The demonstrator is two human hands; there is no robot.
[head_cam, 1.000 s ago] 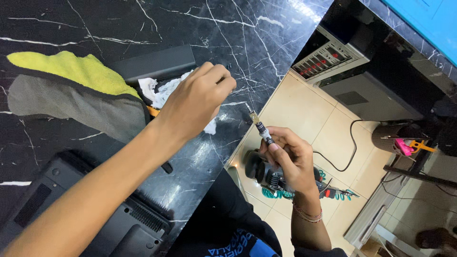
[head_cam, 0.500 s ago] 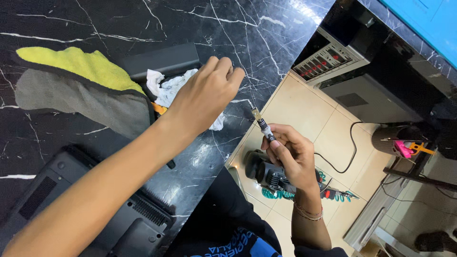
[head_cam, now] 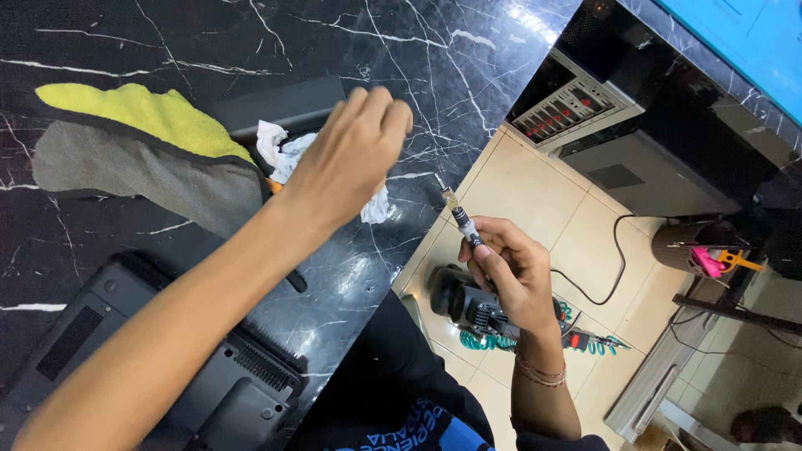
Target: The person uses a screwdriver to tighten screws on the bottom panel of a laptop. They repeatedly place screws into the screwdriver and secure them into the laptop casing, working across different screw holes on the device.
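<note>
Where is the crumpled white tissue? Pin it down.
In the head view, the crumpled white tissue lies on the black marble table, under the left hand, just right of the yellow-and-grey cloth.

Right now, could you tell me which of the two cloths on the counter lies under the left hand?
The crumpled white cloth; the yellow and grey cloth lies flat, clear of the left hand.

Glossy black marble table (head_cam: pixel 468 92), fuzzy yellow-grey cloth (head_cam: pixel 142 150), crumpled white paper (head_cam: pixel 280 150).
</note>
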